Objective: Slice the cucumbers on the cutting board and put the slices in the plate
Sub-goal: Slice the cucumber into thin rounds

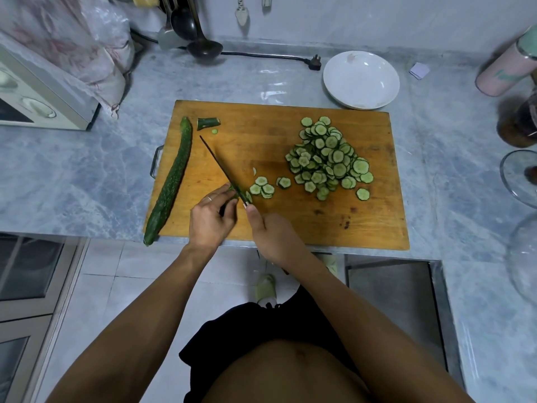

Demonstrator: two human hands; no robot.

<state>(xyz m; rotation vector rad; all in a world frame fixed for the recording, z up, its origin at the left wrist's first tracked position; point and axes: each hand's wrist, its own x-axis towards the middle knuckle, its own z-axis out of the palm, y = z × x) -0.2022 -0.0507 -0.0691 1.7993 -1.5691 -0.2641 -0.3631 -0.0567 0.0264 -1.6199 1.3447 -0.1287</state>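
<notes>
A rectangular wooden cutting board (276, 216), orange-brown and scuffed, lies on grey marbled stone. The right hand (271, 234) wraps its fingers around the handle of a thin dark knife (220, 167), thumb stretched along the top; the blade runs away from the fingers toward the far left. The left hand (209, 219), wrist bent, curls its fingertips onto a short cucumber stub (234, 189) pressed against the blade. Just right of those fingertips lie a few flat, round, pale-centred slices (263, 187); further right sits the heaped slice pile (328, 155). Left of the fingers lies a long, bumpy whole cucumber (171, 181), overhanging the near edge. A round, glossy white plate (361, 80) sits beyond the board.
</notes>
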